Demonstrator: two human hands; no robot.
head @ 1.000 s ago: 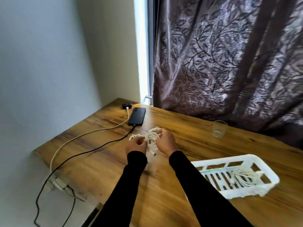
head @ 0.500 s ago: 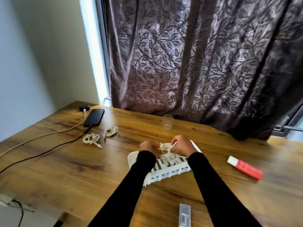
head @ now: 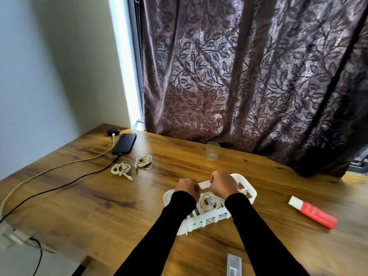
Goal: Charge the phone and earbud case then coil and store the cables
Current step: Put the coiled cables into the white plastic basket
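My left hand [head: 186,188] and my right hand [head: 224,184] are curled close together over the white slotted basket [head: 250,193]. A coiled white cable [head: 209,202] lies in the basket just below them. Both hands close on its upper loops, and the contact is partly hidden. Two more coiled white cables [head: 120,169] [head: 143,160] rest on the table to the left. At the far left corner lie the black phone [head: 124,143], with a black cable plugged in, and the small black earbud case [head: 113,131], with a white cable plugged in.
A clear glass [head: 212,151] stands behind the basket near the curtain [head: 249,76]. To the right lies a red and white box [head: 312,212], and a grey item [head: 234,265] sits at the near edge. Both charging cables run left to a power strip [head: 14,234] below the table edge.
My hands carried a coiled cable from near the phone over to the basket and have lowered it inside. My view has swung right and settled on the basket.
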